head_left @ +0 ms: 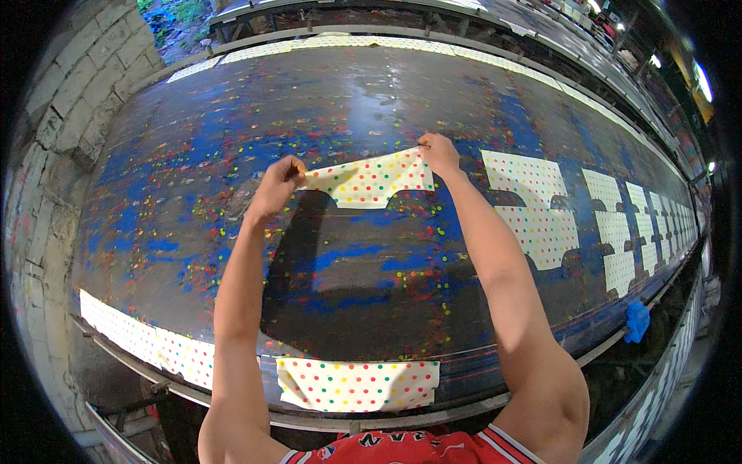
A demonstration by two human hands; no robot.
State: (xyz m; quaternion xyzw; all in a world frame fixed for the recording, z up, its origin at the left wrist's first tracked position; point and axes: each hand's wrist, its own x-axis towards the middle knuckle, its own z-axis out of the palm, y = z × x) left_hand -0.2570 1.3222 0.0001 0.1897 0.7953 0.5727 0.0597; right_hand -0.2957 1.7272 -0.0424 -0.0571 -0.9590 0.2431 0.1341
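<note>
A white cut fabric piece with red, yellow and green dots [367, 179] is stretched between my two hands above the long paint-speckled table [348, 267]. My left hand [280, 182] pinches its left corner, and my right hand [440, 155] pinches the upper right corner. The piece tilts up toward the right; its lower edge narrows to a middle tab with curved cut-outs. Its shadow falls on the dark table top. Close to my body, another dotted fabric piece [357, 384] lies along the near edge, between my forearms.
Dotted pieces [537, 232] lie in pairs on the right, with several more rows beyond. Dotted strips [147, 340] run along the near left edge and the far edge. A blue rag [637, 322] hangs at the near right rail. A block wall [97, 62] borders the left.
</note>
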